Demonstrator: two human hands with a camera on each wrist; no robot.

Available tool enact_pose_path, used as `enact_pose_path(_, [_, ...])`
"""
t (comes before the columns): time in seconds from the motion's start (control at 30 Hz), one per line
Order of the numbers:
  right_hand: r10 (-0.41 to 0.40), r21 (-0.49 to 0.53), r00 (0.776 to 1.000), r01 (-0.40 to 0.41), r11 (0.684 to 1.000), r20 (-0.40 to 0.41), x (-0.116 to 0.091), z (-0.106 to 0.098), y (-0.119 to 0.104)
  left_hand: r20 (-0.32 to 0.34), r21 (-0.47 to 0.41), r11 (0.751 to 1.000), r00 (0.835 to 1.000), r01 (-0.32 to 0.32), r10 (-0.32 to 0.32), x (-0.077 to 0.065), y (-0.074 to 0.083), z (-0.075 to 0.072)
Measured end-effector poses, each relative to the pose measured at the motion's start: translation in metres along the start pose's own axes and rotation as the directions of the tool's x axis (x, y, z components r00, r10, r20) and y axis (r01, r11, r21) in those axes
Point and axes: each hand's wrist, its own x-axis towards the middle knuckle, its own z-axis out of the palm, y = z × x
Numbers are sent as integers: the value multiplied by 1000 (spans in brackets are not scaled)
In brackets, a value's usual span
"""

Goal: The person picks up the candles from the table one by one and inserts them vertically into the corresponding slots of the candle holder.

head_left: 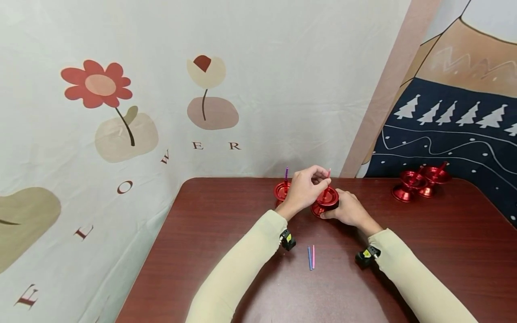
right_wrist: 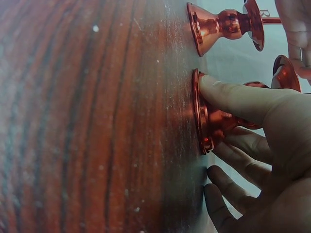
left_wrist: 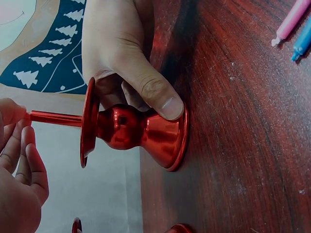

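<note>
At the table's far side, a shiny red metal candle holder (head_left: 329, 197) stands upright. My left hand (head_left: 304, 187) pinches a thin reddish candle (head_left: 329, 172) at the top of the holder's tube (left_wrist: 56, 118); the fingers hide most of that candle. Around the holder's flared base, my right hand (head_left: 348, 208) grips with the thumb on the near side, seen closely in the left wrist view. Left of it stands a second red holder (head_left: 280, 192) with a purple candle (head_left: 286, 173) upright in its tube, partly behind my left hand.
A blue candle (head_left: 309, 258) and a pink candle (head_left: 313, 257) lie side by side on the brown table (head_left: 218, 224), nearer to me. Two more red holders (head_left: 403, 193) stand close together at the back right. A printed cloth (head_left: 282, 89) hangs behind the table.
</note>
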Motion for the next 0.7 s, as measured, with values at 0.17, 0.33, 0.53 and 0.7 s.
enact_pose_path(0.17, [2,39,1000,-2,999,-8,-7,-12,-28,10,-13,999,999,-35,35,-1,-2,-1])
enact_pose_path(0.33, [33,78,999,-35,996,25,-11,-25,-52,28,-3,997,996,-83,83,-1,-4,-2])
enact_pose_path(0.53, [20,2,1000,-20,1000,8,-2,-6,-11,39,13,995,994,-104,103,-1,-8,-4])
enact_pose_path(0.7, [9,10,1000,-9,1000,16,-1,-6,-10,45,-6,997,996,-82,82,-2,-8,-4])
